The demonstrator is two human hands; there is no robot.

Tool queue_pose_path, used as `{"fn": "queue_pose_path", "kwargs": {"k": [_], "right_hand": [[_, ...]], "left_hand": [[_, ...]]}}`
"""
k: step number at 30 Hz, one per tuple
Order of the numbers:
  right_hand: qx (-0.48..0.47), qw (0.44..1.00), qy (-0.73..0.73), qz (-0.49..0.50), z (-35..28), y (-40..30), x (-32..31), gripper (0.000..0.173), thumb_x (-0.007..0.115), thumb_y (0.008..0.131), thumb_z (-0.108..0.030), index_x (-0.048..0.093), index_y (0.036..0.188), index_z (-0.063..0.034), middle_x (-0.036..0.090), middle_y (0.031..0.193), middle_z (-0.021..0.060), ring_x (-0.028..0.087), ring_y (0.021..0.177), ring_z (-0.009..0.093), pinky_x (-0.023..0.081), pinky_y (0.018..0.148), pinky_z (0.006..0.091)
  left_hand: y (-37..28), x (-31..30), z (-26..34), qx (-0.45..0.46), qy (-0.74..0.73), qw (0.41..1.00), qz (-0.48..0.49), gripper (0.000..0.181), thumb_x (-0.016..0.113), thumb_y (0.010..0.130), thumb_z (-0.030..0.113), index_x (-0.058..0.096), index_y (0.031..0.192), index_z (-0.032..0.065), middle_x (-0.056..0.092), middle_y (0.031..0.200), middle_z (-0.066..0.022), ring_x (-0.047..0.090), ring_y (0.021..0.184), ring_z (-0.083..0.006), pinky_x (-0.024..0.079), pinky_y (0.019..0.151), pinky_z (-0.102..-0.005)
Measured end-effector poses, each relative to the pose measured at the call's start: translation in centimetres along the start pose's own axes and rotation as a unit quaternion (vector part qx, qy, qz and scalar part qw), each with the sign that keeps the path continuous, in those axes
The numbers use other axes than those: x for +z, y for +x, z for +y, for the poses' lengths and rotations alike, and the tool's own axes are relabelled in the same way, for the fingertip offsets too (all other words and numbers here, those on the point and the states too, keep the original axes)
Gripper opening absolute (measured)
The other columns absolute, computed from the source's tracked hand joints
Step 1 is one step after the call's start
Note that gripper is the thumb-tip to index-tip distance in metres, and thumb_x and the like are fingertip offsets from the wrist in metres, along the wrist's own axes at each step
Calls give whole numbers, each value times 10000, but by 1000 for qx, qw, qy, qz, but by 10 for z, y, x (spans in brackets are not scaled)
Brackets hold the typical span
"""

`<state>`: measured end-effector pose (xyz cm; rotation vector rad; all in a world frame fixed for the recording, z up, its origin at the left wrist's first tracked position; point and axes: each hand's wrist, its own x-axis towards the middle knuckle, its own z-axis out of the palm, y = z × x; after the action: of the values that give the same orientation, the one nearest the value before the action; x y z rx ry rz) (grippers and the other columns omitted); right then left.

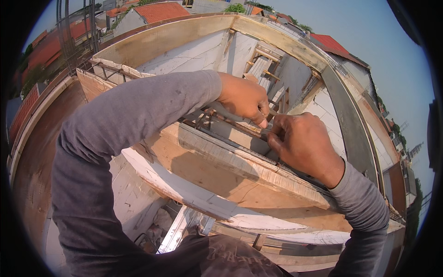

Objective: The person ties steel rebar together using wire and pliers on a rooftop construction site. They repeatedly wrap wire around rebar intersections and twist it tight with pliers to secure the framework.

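My left hand [247, 100] hovers over a wooden beam form, its thumb and fingers pinched together. Close to its right, my right hand [304, 143] has curled fingers, almost meeting the left fingertips. Whether either hand holds something thin, such as wire, cannot be made out. Below the hands, rusty steel reinforcing bars [238, 125] run lengthwise inside the form, with stirrups [204, 117] around them at the left. The near side of the form is a plywood panel [207, 173] topped by a timber batten [221, 152].
Plywood formwork [173, 38] runs along the far walls of pale blocks [187, 55]. Upright steel bars [91, 27] rise at the upper left. Below the near panel are a deep drop, a corrugated metal sheet [176, 228] and a curved pale ledge [193, 194]. Tiled roofs lie beyond.
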<state>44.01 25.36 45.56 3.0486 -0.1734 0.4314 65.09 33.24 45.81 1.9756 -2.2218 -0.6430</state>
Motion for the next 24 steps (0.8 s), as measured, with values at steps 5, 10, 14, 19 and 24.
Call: {"fn": "queue_pose_path", "kwargs": {"k": [5,10,14,19,24], "right_hand": [[9,999,-22,-43,-1,1,1,214,692,933,-204,740,878,-2,679,673,238,713,663,435,579,653,524],[20,999,-17,-36,-7,-3,-1,179,697,950,-182,734,918,-11,676,670,229,704,639,423,564,628,512],[33,999,23,-4,-9,-4,6,98,714,950,-113,727,936,-17,663,667,218,686,622,409,536,608,460],[83,979,179,-43,-6,4,1,114,704,955,-102,758,993,-10,700,768,212,707,715,404,539,661,448],[19,998,47,22,-16,-10,3,141,726,932,-113,784,1042,-46,712,871,172,712,782,406,558,702,492]], "left_hand": [[1,16,-23,64,-26,994,79,485,676,1037,424,762,1163,-36,750,1114,-229,702,1036,-374,523,956,-456],[-3,24,-17,38,-12,992,117,462,674,1046,391,751,1145,-53,732,1131,-241,683,1117,-408,518,985,-476],[0,26,-20,37,-17,990,137,438,688,1040,377,753,1118,-49,724,1109,-241,678,1116,-415,516,990,-483],[0,26,-23,41,-12,990,136,444,694,1035,394,759,1118,-38,723,1105,-236,677,1103,-407,517,988,-477],[-3,23,-20,24,-35,993,110,401,708,1023,363,760,1119,-23,722,1145,-217,673,1129,-394,517,991,-473]]}}
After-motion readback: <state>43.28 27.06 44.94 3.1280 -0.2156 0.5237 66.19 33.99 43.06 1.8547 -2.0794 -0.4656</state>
